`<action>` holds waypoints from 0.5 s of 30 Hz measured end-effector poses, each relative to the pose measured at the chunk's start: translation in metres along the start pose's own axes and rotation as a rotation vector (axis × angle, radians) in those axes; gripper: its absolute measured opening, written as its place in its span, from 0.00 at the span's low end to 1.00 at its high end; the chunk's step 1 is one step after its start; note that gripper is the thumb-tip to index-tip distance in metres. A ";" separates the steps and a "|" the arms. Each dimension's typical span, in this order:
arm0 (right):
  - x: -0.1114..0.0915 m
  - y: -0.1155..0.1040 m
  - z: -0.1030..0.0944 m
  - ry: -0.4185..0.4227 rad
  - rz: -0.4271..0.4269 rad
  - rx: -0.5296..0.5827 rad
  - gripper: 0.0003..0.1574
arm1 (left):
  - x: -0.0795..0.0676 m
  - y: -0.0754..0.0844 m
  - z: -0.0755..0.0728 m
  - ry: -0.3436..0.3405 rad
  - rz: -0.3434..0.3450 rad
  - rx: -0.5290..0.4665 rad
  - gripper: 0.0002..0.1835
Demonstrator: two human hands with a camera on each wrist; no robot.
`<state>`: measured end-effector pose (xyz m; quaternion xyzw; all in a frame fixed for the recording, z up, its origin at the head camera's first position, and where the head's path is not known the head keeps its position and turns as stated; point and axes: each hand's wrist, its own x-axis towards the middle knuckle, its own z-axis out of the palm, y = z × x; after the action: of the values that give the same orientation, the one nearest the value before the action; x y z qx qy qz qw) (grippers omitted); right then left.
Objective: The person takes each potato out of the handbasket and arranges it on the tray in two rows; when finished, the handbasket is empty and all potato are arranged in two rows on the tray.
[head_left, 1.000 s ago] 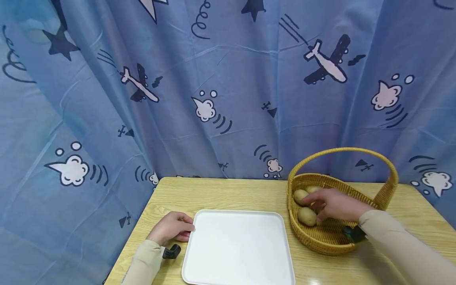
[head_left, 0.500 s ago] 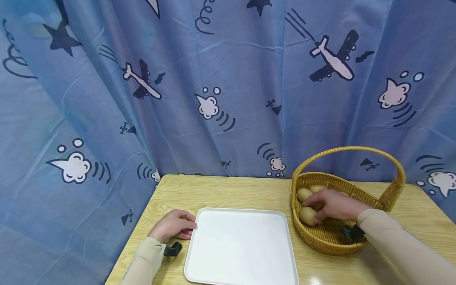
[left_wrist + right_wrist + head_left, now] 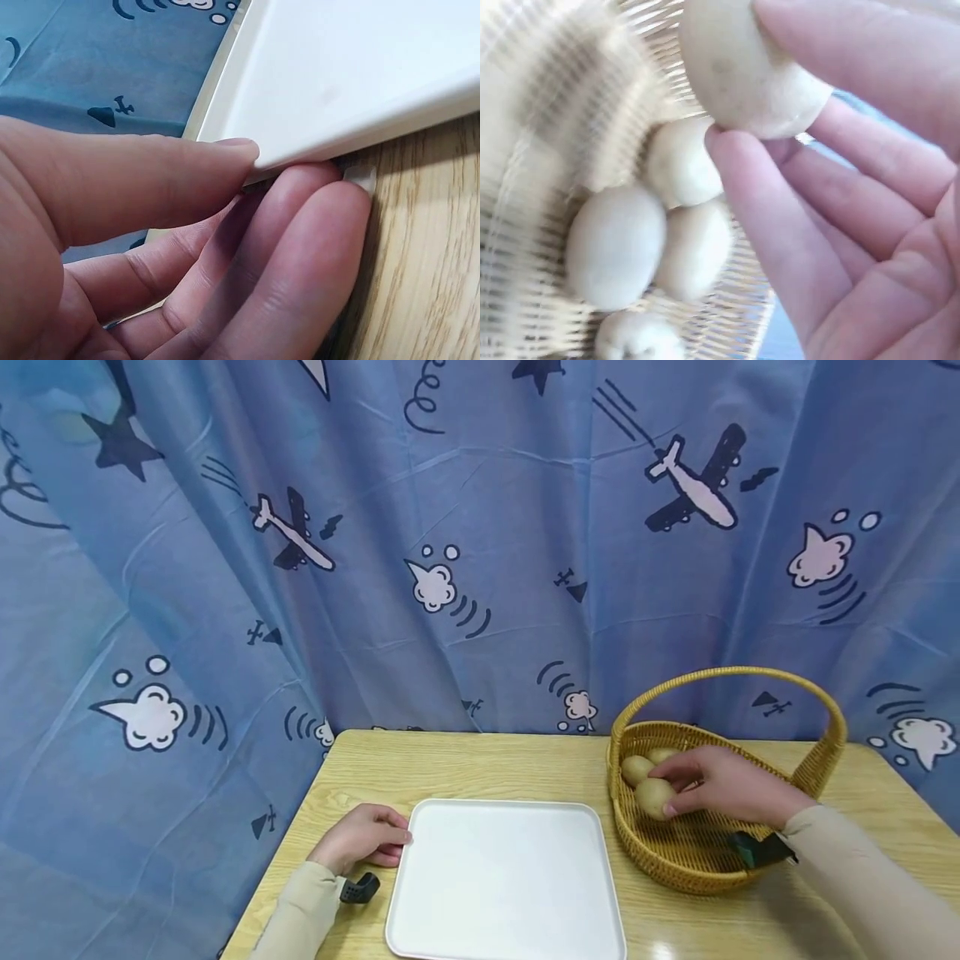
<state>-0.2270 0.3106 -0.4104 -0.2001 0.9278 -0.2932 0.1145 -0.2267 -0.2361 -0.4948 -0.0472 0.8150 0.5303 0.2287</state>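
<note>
In the head view my right hand (image 3: 738,785) holds a pale yellow potato (image 3: 655,799) above the floor of a wicker basket (image 3: 678,878). The right wrist view shows the thumb and fingertips pinching this held potato (image 3: 742,75), whose top is cut off by the frame. Several other potatoes (image 3: 617,247) lie together in the basket beneath it. My left hand (image 3: 360,842) is at the left edge of a white rectangular tray (image 3: 506,877). Up close, the left thumb (image 3: 165,176) presses on the tray rim (image 3: 337,142), with fingers curled below it.
The basket's tall arched handle (image 3: 727,672) rises over the right forearm. Both tray and basket stand on a light wooden table (image 3: 465,764). Behind the table hangs a blue patterned curtain (image 3: 480,527).
The right hand has closed on the front potato and raised it slightly from the basket floor. My left hand stays at the tray edge. The head view shifts a little.
</note>
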 end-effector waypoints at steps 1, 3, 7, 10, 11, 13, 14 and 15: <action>-0.003 -0.004 0.000 0.019 0.011 0.004 0.34 | 0.000 -0.001 -0.001 -0.002 -0.002 0.000 0.13; -0.008 -0.012 0.002 0.057 0.026 0.017 0.34 | -0.001 -0.001 -0.004 -0.010 -0.001 0.000 0.13; -0.019 -0.028 0.012 0.128 0.058 0.028 0.35 | 0.001 -0.002 -0.005 -0.019 0.013 -0.008 0.13; -0.021 -0.040 0.023 0.147 0.067 0.081 0.38 | 0.002 -0.002 -0.004 -0.013 0.018 -0.010 0.13; -0.020 -0.044 0.028 0.152 0.060 0.104 0.37 | 0.002 -0.002 -0.003 -0.008 0.017 -0.007 0.12; -0.014 -0.054 0.039 0.155 0.039 0.151 0.36 | 0.002 -0.003 -0.003 0.001 0.019 -0.003 0.12; -0.011 -0.059 0.045 0.164 0.024 0.162 0.35 | 0.002 -0.003 -0.003 0.005 0.020 -0.001 0.12; -0.006 -0.064 0.052 0.168 0.010 0.183 0.34 | 0.003 -0.003 -0.003 0.006 0.021 -0.002 0.12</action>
<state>-0.1849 0.2396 -0.4142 -0.1592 0.9044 -0.3920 0.0557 -0.2289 -0.2398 -0.4978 -0.0403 0.8157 0.5332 0.2206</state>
